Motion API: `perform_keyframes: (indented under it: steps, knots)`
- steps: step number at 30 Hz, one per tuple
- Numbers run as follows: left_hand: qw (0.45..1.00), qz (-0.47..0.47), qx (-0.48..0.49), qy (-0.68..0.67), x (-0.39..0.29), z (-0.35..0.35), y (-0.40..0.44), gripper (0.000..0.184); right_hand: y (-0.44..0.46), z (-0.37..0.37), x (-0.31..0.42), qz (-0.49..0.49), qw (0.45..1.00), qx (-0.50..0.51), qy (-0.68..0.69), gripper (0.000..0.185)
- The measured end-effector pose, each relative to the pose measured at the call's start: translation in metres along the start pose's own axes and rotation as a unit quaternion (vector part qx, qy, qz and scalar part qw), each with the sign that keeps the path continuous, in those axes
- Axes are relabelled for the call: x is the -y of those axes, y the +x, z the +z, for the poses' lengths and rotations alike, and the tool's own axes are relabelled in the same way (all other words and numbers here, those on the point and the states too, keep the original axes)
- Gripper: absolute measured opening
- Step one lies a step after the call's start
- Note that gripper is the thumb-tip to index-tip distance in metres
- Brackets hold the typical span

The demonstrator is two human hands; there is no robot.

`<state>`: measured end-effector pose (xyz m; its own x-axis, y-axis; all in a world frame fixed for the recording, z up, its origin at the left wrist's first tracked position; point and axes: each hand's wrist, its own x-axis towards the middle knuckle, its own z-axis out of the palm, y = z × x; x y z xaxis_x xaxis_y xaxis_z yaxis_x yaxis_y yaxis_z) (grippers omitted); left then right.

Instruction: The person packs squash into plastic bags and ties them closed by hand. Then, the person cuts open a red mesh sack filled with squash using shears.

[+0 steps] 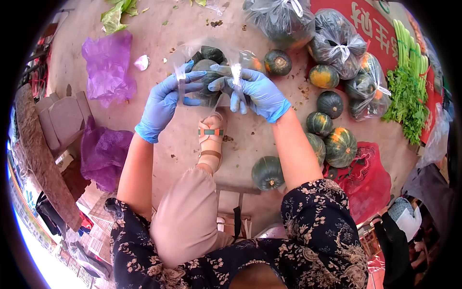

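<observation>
Left hand (163, 103), right hand (263, 94): fingers pinch opposite sides of clear bag (236, 62) | pumpkins (206, 66) inside, between fingers | best: draw sides evenly, keep weight low, avoid tearing plastic

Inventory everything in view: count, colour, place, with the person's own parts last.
Open bag: one, clear, between the hands
Pumpkins inside it: count unclear, dark green, upper centre
Loose pumpkins: at least seven, green, some orange-patched, right of centre
Tied bags: at least three, see-through, upper right
Leafy stalks: one pile, green, far right
Banner: one, red with white characters, upper right
Plastic bag: one, purple, upper left
Mesh sack: one, purple, left
Leaf scraps: several, green, top left
Outer edges: too cluttered to count
Sandal: one, beige, centre
Trouser leg: one, pale, lower centre
Sleeves: two, dark floral, bottom
Left hand: one, blue-gloved, upper centre
Right hand: one, blue-gloved, upper centre
</observation>
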<state>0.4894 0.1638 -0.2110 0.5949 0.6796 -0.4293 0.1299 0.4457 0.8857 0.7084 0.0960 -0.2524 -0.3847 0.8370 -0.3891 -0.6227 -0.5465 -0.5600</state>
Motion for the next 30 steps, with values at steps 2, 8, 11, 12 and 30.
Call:
perform_keyframes:
  steps: [2, 8, 11, 12, 30]
  knots:
    - [0.996, -0.089, -0.005, 0.027, -0.008, 0.006, 0.010, 0.035, 0.009, 0.008, -0.001, 0.021, 0.998, 0.000, -0.052, 0.032]
    - [0.938, -0.086, 0.089, 0.324, 0.008, -0.011, 0.050, 0.038, 0.033, 0.035, -0.037, -0.029, 0.958, -0.090, -0.269, 0.022]
    - [0.871, -0.126, 0.117, 0.460, 0.003, -0.002, 0.064, 0.025, 0.036, 0.033, -0.044, 0.015, 0.970, -0.110, -0.215, 0.021]
    - [0.897, -0.163, 0.118, 0.393, 0.002, 0.002, 0.064, 0.024, 0.035, 0.030, -0.048, -0.001, 0.978, -0.095, -0.186, 0.023]
    - [0.783, -0.001, -0.169, 0.599, 0.034, -0.031, 0.087, 0.019, 0.083, -0.031, -0.024, -0.105, 0.929, -0.353, 0.044, 0.007]
